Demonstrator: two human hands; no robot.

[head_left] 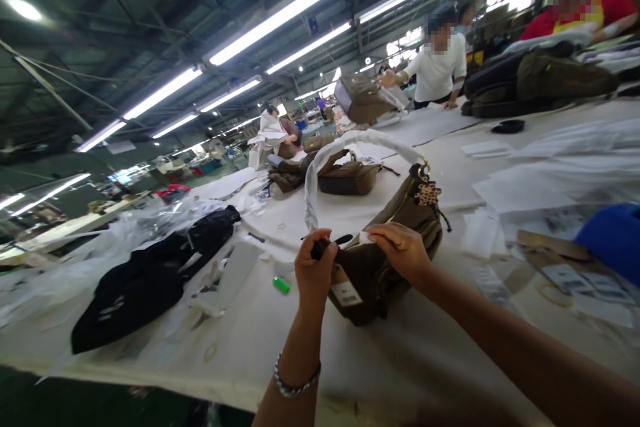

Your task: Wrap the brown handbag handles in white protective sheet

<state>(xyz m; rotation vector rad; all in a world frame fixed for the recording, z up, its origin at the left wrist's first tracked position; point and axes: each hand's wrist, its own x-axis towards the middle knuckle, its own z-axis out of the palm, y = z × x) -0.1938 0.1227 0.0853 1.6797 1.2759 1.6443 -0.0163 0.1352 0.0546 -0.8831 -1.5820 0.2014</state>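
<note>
A brown handbag (387, 250) lies on the white table (400, 360) in front of me, its handle (345, 147) wrapped in white paper and a leopard-print charm (428, 193) hanging at the ring. My left hand (314, 271) is closed around a small black tool at the bag's near end. My right hand (400, 248) rests on top of the bag, fingers pinching a small white tag or paper. A white price label (346, 293) hangs on the bag's front.
A black bag (150, 280) lies at the left, a green lighter (281, 285) near my left hand. More brown bags (345, 177) sit further back. Papers and a blue object (613, 240) lie at right. Other people work at the far end.
</note>
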